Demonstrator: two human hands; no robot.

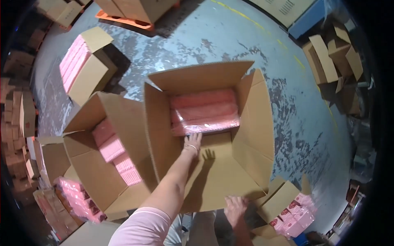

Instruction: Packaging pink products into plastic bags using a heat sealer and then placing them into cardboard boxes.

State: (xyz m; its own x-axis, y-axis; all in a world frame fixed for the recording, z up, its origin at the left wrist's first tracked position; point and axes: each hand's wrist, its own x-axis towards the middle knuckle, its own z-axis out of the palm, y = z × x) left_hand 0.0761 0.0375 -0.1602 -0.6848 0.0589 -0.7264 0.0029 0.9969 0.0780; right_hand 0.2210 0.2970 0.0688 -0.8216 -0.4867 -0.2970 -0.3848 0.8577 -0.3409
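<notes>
A large open cardboard box (pixel 250 119) stands in front of me. At its far end lies a clear-wrapped pack of pink soft-looking rolls or bundles (pixel 204 107). My left hand (pixel 193 142), with a thin bracelet at the wrist, reaches inside at the pack's near left edge. Its fingers are stretched out and hold nothing; whether they touch the wrap I cannot tell. My right hand (pixel 236 205) is at the box's near rim, fingers bent over the cardboard edge.
Left of it stands another open carton (pixel 84 149) with pink packs (pixel 111 147) inside. Farther left is a box (pixel 88 76) of pink goods. Pink-wrapped packs (pixel 293 215) sit in a carton at lower right. Opened cartons (pixel 332 55) and an orange pallet (pixel 125 22) stand farther away.
</notes>
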